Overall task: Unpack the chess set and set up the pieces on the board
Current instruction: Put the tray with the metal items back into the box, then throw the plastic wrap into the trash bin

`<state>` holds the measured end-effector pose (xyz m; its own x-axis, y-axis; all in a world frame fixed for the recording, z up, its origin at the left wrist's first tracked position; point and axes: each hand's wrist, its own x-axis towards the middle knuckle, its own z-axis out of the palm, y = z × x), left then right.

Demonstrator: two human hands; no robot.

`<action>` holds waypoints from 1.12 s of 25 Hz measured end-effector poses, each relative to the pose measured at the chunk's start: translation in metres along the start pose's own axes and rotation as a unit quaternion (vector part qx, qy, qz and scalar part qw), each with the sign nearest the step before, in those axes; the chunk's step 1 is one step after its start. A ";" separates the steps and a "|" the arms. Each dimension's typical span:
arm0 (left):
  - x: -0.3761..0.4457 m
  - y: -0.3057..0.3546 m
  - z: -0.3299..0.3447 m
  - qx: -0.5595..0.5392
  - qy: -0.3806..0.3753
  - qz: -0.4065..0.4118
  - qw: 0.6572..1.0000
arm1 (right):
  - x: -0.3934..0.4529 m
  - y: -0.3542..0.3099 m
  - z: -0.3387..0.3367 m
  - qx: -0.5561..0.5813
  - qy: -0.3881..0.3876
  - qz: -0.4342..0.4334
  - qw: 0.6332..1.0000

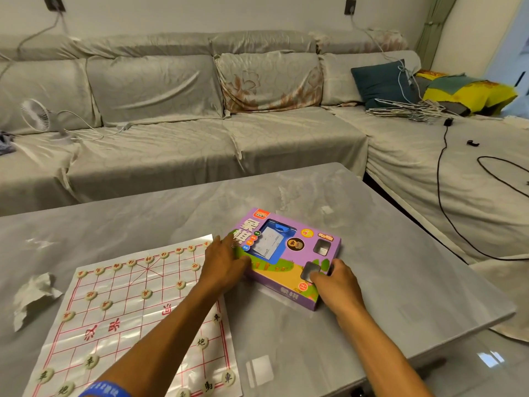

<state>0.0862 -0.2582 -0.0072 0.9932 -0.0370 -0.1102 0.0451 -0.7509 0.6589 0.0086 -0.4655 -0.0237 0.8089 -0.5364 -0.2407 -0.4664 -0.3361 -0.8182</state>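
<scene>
A purple chess set box (289, 255) lies flat on the grey table (372, 253), right of the paper chess board (137, 316). My left hand (221, 263) rests on the box's left end, fingers spread against it. Around the box's near right corner curls my right hand (336, 282). Both hands hold the box. Several round cream pieces with red characters (147, 294) stand on the board's far rows, and others with dark characters (201, 342) stand on its near rows. My left forearm covers part of the board.
A crumpled piece of paper (33, 296) lies left of the board. Behind the table stands a grey covered sofa (171, 138) with a small fan (35, 114), cushions and cables. The table's right edge drops off near the sofa's side section.
</scene>
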 end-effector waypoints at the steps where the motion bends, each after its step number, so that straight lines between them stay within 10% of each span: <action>1: 0.004 0.000 0.000 -0.025 0.011 -0.016 0.999 | 0.002 0.000 0.000 0.006 -0.007 0.005 1.000; 7: 0.004 -0.005 -0.007 -0.078 0.009 -0.018 0.997 | 0.011 -0.004 0.005 0.065 0.043 0.001 0.997; 11: -0.009 -0.001 -0.002 -0.078 -0.060 0.047 0.994 | -0.011 -0.011 0.005 -0.235 0.201 -0.214 0.927; 16: -0.015 0.003 0.007 0.018 -0.106 0.124 0.986 | -0.047 -0.010 0.038 -0.392 -0.082 -0.171 0.900; 28: 0.059 -0.009 0.003 0.212 -0.163 0.132 0.954 | 0.029 -0.032 0.056 -0.427 0.051 -0.162 0.888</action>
<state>0.1437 -0.2560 -0.0221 0.8748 -0.4129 -0.2533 -0.3180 -0.8840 0.3427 0.0674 -0.4265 -0.0336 0.9337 -0.3576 0.0191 -0.3522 -0.9266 -0.1318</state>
